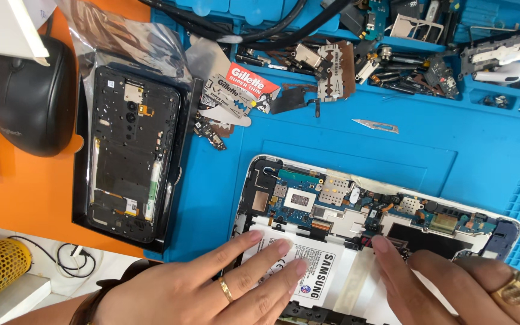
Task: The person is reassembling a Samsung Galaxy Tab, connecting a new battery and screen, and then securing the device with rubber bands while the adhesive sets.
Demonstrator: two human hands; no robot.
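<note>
An opened tablet (260, 171) with a white frame lies on the blue work mat (332, 144), its circuit board (356, 207) and white battery (326, 265) exposed. My left hand (212, 286), with a gold ring, lies flat with its fingertips resting on the battery's left part. My right hand (464, 289), also ringed, presses one fingertip at the board's lower edge near a dark patch, other fingers curled. Neither hand holds anything.
A stripped black phone frame (130, 153) lies on a black tray on the orange surface at left. A black mouse (31, 96) sits beyond it. Razor blade packs (242, 90), a scalpel blade (377, 125), cables and several small parts fill the mat's far side.
</note>
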